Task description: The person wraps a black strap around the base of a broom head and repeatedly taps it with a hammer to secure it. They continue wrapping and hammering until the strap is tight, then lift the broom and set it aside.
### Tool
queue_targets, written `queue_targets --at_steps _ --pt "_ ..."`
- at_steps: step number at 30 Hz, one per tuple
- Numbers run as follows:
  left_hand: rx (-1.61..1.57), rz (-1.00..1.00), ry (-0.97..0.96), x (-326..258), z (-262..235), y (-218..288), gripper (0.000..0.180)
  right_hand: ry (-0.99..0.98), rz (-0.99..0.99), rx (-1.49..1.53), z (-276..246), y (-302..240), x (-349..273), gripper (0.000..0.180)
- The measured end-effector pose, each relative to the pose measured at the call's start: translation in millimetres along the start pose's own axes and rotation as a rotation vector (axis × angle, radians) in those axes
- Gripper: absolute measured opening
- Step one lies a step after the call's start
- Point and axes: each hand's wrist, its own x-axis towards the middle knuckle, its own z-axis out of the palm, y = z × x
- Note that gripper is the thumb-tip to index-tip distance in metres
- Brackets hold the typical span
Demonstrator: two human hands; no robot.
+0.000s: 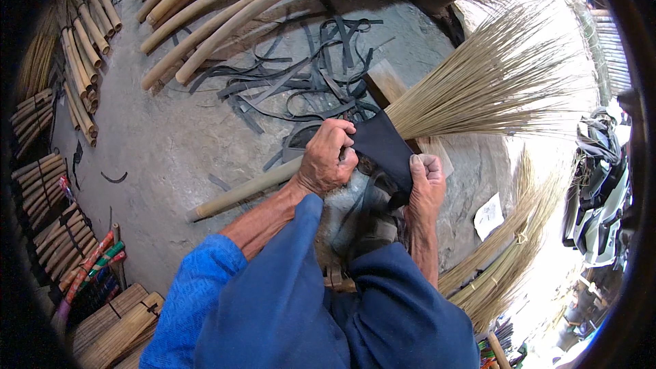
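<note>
Black wrap: I see a dark sheet folded round the broom's neck, where the straw fan meets the bamboo handle.
Left grip: left hand clenched on the wrap's upper edge, pinching it.
Right grip: right hand fisted, grasping the wrap's lower end.
Progress: I judge the wrap on but not yet tied.
Around: black strips lie on the stone floor.

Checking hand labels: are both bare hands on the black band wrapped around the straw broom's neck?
Yes, the left hand and right hand both grip the black band.
</note>
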Motion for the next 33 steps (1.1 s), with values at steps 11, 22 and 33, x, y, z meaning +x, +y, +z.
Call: queue_targets --at_steps 11,22,33 --pt "0.317 -0.068 -0.181 40 -13 9 0.067 -0.198 -0.158 -0.270 55 15 56 0.031" --pt "0.156 -0.155 -0.250 22 8 25 0.073 -0.119 0.043 -0.154 25 -8 -8 0.031" --pt "0.012 0.087 -0.122 6 4 9 0.026 0.020 -0.018 -0.009 4 -7 -10 0.022"
